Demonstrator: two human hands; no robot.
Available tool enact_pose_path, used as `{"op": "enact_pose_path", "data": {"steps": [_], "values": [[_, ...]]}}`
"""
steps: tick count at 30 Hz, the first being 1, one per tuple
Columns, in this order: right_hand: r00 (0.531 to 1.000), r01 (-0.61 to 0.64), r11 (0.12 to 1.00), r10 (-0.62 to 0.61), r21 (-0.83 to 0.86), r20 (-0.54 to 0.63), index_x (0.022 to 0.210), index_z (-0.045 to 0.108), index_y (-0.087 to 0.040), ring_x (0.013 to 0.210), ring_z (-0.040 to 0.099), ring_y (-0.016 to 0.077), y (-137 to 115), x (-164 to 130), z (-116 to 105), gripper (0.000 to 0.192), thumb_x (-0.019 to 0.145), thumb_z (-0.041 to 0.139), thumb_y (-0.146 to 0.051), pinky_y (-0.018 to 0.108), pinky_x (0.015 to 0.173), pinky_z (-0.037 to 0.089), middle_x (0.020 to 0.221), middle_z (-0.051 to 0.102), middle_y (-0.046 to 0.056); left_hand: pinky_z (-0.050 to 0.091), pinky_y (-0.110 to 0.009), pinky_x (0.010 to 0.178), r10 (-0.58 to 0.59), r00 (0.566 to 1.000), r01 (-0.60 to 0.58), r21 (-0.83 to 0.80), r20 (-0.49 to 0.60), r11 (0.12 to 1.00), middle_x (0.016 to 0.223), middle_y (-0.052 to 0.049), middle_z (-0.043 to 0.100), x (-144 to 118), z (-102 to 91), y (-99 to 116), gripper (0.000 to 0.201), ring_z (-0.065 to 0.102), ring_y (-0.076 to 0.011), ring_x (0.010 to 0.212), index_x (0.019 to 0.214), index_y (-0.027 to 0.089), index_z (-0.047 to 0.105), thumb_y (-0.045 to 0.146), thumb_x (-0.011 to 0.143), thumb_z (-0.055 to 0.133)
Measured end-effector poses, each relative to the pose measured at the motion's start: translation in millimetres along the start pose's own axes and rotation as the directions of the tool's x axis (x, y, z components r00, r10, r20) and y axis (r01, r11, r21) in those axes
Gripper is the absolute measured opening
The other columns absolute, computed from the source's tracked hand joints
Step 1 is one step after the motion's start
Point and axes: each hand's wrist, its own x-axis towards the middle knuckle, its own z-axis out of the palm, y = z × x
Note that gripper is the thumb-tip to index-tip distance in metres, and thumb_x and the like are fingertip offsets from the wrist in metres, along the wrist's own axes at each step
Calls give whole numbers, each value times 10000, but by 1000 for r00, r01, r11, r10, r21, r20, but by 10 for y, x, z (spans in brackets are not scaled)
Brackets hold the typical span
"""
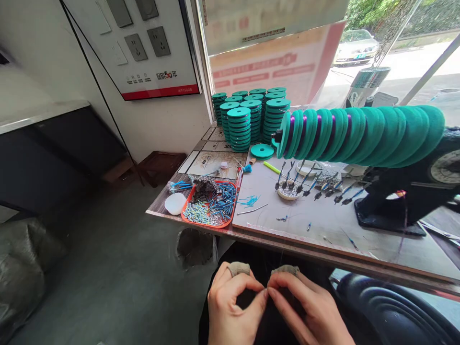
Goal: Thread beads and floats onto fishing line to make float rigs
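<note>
Your left hand [230, 306] and right hand [309, 311] meet below the surface [323, 220] edge, fingers pinched tip to tip (whatever sits between them is too small to tell). Both forefingers wear cloth caps. Beyond, an orange tray [210, 203] of beads lies left, and a row of teal spools [359, 134] hangs right.

Wooden table [323, 256], orange tray [206, 221] of beads, white lid [175, 203], stacked teal spools [251, 117], black stand [390, 221]
</note>
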Motion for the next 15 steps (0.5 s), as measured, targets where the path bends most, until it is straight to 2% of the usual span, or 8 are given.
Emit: {"op": "enact_pose_path", "data": {"steps": [4, 9, 15], "values": [[1000, 12, 1000, -12, -17, 8, 836, 552, -236, 560, 585, 120, 12, 5, 6, 99, 887, 468, -225, 204, 508, 470, 678, 604, 0, 474, -271, 576, -32, 999, 32, -14, -22, 999, 652, -11, 620, -40, 42, -61, 136, 590, -168, 636, 595, 200, 623, 114, 696, 654], [1000, -21, 1000, 21, -2, 7, 832, 551, -239, 576, 584, 123, 9, -12, 20, 104, 891, 465, -234, 212, 528, 467, 689, 597, 0, 459, -267, 569, -10, 999, 10, -9, -36, 1000, 634, -5, 621, -54, 66, -94, 140, 583, -167, 622, 594, 209, 614, 120, 699, 639], [1000, 10, 1000, -10, -17, 17, 850, 536, -241, 575, 581, 116, 23, -24, 18, 79, 887, 473, -212, 202, 526, 460, 694, 592, -10, 456, -276, 586, -17, 1000, 17, -4, -13, 1000, 649, -9, 616, -55, 59, -92, 142, 575, -169, 642, 602, 203, 607, 112, 709, 632]]}}
